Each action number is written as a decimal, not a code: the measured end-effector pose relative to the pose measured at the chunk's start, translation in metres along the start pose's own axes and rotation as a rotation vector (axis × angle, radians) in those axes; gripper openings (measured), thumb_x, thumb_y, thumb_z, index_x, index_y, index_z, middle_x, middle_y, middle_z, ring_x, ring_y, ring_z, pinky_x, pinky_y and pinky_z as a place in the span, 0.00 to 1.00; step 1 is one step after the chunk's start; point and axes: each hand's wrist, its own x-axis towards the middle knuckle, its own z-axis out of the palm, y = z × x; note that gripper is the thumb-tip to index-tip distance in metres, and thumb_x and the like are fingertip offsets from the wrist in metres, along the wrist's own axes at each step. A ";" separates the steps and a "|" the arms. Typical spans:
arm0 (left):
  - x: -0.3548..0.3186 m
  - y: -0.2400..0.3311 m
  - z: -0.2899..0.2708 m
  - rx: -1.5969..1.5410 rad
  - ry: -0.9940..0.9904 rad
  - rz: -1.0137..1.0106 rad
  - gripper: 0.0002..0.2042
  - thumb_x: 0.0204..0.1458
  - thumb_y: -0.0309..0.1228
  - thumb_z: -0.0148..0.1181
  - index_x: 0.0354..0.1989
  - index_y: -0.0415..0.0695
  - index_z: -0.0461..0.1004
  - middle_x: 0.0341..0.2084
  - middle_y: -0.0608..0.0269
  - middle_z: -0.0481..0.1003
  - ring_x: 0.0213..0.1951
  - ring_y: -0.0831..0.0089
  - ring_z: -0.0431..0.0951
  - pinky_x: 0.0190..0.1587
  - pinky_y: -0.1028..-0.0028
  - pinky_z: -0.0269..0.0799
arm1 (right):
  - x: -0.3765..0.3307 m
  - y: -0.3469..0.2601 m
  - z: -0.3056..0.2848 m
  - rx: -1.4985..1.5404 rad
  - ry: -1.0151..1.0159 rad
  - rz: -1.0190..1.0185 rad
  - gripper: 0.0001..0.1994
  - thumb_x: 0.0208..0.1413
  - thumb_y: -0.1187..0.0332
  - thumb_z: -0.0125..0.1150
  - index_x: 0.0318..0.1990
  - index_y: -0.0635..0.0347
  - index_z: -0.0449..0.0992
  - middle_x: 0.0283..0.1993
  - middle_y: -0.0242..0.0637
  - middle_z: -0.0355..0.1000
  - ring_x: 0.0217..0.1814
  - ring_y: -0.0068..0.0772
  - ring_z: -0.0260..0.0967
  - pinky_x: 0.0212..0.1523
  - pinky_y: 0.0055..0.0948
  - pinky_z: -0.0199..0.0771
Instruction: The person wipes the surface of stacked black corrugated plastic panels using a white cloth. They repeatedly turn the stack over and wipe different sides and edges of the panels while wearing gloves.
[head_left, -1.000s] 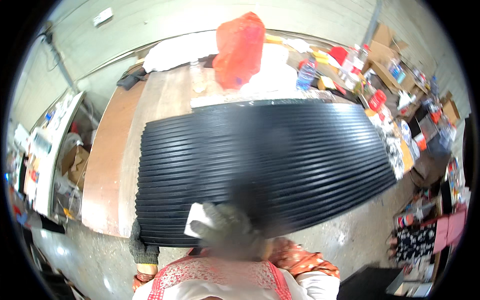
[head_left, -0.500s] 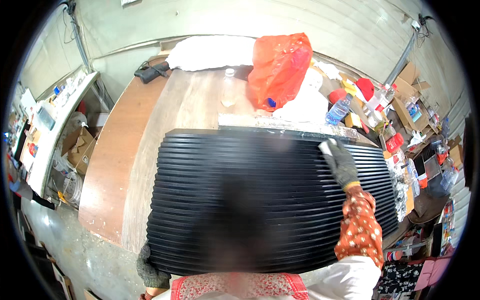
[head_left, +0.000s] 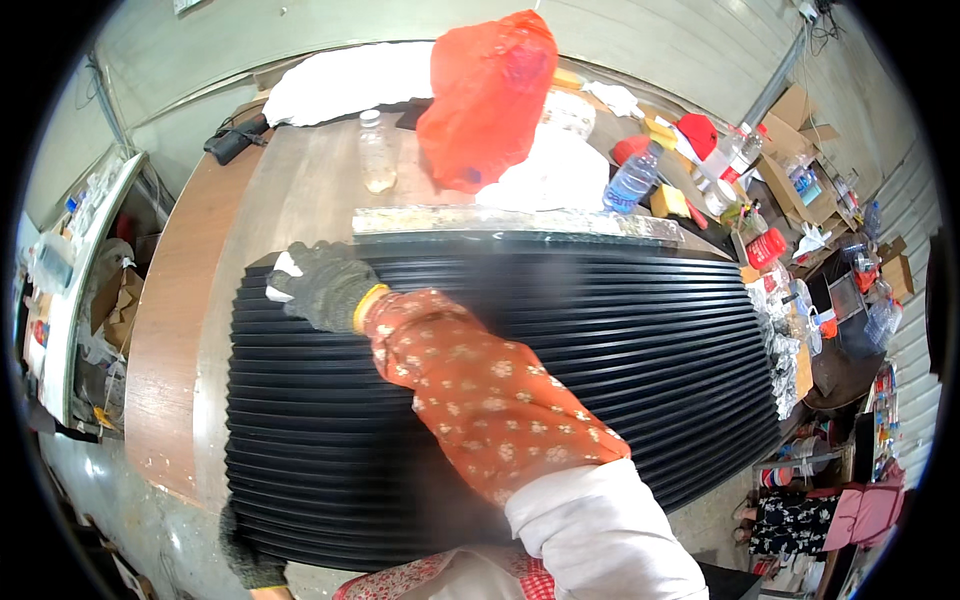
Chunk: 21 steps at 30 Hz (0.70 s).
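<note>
A wide black ribbed panel [head_left: 600,370] lies across the table, its grooves running left to right. My right hand [head_left: 325,287], in a dark grey knit glove with a yellow cuff, presses down at the panel's far left corner. Bits of a small white cloth-like piece [head_left: 279,294] show between its closed fingers; the rest is covered by the glove. My right forearm, in an orange flowered sleeve, crosses over the panel. My left hand [head_left: 243,552], gloved in the same grey, is closed at the panel's near left corner; part of its fingers is hidden by the edge.
A white-stained strip [head_left: 520,223] runs along the panel's far edge. Behind it stand a clear bottle [head_left: 377,150], an orange-red plastic bag [head_left: 487,100] and a blue-tinted water bottle [head_left: 632,180]. Yellow sponges [head_left: 669,202] and clutter lie at right. A black corded device [head_left: 236,138] sits far left.
My right hand has swept from the panel's far right part to its far left corner, with the white piece. My left hand stays at the near left corner. The view has shifted right.
</note>
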 end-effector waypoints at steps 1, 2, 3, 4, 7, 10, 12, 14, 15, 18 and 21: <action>0.005 0.003 -0.005 0.028 -0.023 0.026 0.18 0.58 0.37 0.57 0.53 0.40 0.78 0.53 0.53 0.78 0.55 0.57 0.77 0.59 0.57 0.73 | -0.019 0.010 -0.015 -0.002 -0.035 0.015 0.23 0.58 0.49 0.59 0.61 0.38 0.72 0.63 0.51 0.64 0.62 0.56 0.66 0.61 0.56 0.64; -0.007 0.014 -0.018 0.073 0.000 0.072 0.18 0.58 0.36 0.57 0.53 0.40 0.78 0.53 0.53 0.78 0.55 0.58 0.77 0.60 0.57 0.73 | -0.041 0.015 -0.009 -0.023 0.056 -0.008 0.23 0.59 0.49 0.57 0.62 0.38 0.71 0.65 0.48 0.64 0.64 0.54 0.66 0.59 0.55 0.66; -0.011 0.015 -0.026 0.089 -0.013 0.098 0.18 0.59 0.36 0.56 0.53 0.41 0.78 0.53 0.53 0.78 0.55 0.59 0.77 0.60 0.58 0.72 | -0.074 0.031 -0.020 -0.090 0.139 -0.016 0.23 0.61 0.49 0.55 0.62 0.38 0.71 0.66 0.46 0.64 0.65 0.53 0.65 0.58 0.54 0.67; -0.008 0.012 -0.028 0.074 0.000 0.106 0.16 0.60 0.35 0.56 0.53 0.41 0.78 0.53 0.53 0.78 0.55 0.60 0.77 0.60 0.59 0.72 | -0.112 0.049 -0.046 -0.145 0.036 0.055 0.22 0.62 0.52 0.54 0.62 0.38 0.71 0.68 0.45 0.63 0.67 0.53 0.64 0.59 0.55 0.68; 0.010 0.007 -0.025 -0.058 -0.052 0.115 0.13 0.62 0.32 0.54 0.50 0.40 0.79 0.51 0.53 0.80 0.53 0.61 0.78 0.59 0.61 0.72 | -0.241 0.147 -0.106 -0.350 0.071 -0.124 0.22 0.59 0.67 0.57 0.61 0.39 0.72 0.66 0.35 0.66 0.65 0.49 0.65 0.54 0.48 0.75; 0.013 0.013 -0.068 -0.062 0.074 0.303 0.10 0.61 0.30 0.56 0.44 0.40 0.80 0.42 0.56 0.81 0.46 0.63 0.80 0.54 0.64 0.74 | -0.358 0.172 -0.191 -0.317 0.021 0.289 0.17 0.64 0.62 0.53 0.60 0.42 0.73 0.61 0.39 0.68 0.58 0.48 0.69 0.59 0.46 0.70; 0.028 0.013 -0.074 -0.082 0.143 0.347 0.09 0.60 0.30 0.56 0.42 0.40 0.80 0.38 0.58 0.81 0.42 0.64 0.79 0.52 0.65 0.75 | -0.453 0.228 -0.217 -0.445 0.055 0.676 0.24 0.65 0.49 0.53 0.65 0.43 0.70 0.65 0.50 0.66 0.63 0.60 0.66 0.64 0.48 0.65; 0.034 0.012 -0.074 -0.043 0.244 0.375 0.07 0.59 0.30 0.58 0.38 0.41 0.80 0.35 0.60 0.81 0.39 0.65 0.79 0.49 0.66 0.75 | -0.520 0.276 -0.230 -0.442 0.031 0.739 0.25 0.64 0.49 0.54 0.66 0.43 0.69 0.67 0.58 0.63 0.66 0.63 0.63 0.65 0.50 0.65; 0.032 0.019 -0.075 0.010 0.308 0.391 0.07 0.59 0.30 0.58 0.37 0.41 0.80 0.33 0.60 0.81 0.37 0.65 0.79 0.47 0.66 0.75 | -0.519 0.278 -0.228 -0.487 0.012 0.925 0.27 0.63 0.48 0.55 0.67 0.44 0.69 0.68 0.57 0.63 0.66 0.63 0.63 0.63 0.51 0.66; 0.028 0.023 -0.046 0.840 0.658 0.625 0.11 0.55 0.33 0.63 0.43 0.41 0.80 0.35 0.60 0.81 0.39 0.63 0.80 0.48 0.65 0.75 | -0.466 0.239 -0.208 -0.515 0.070 0.949 0.27 0.60 0.49 0.58 0.66 0.44 0.69 0.64 0.53 0.66 0.58 0.58 0.70 0.56 0.51 0.71; 0.010 0.014 0.076 1.663 0.690 1.092 0.15 0.55 0.34 0.63 0.48 0.41 0.80 0.42 0.55 0.81 0.45 0.62 0.80 0.53 0.65 0.74 | -0.386 0.180 -0.175 -0.463 0.088 0.636 0.24 0.58 0.48 0.60 0.60 0.43 0.74 0.62 0.41 0.67 0.54 0.50 0.71 0.48 0.48 0.74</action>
